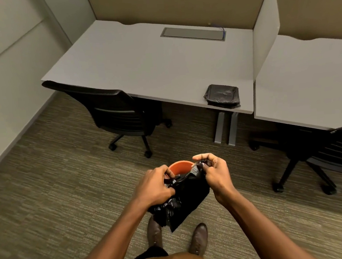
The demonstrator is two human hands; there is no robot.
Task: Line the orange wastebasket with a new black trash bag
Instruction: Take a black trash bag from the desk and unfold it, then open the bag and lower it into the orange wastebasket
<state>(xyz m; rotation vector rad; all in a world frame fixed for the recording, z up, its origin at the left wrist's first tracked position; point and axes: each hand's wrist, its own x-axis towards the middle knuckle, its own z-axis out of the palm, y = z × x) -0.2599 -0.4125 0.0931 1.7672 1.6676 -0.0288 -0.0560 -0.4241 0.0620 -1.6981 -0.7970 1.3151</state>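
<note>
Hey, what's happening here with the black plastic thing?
A person standing on the carpet is holding a black trash bag in both hands, left hand and right hand pinching its top edge as if to open it. The orange wastebasket sits on the floor just beyond, not yet lined. A stack of folded bags lies on the desk.

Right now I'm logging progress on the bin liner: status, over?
Left hand and right hand both gripping black trash bag, working it open. Orange wastebasket on the floor, unlined. Nothing blocking it.
</note>
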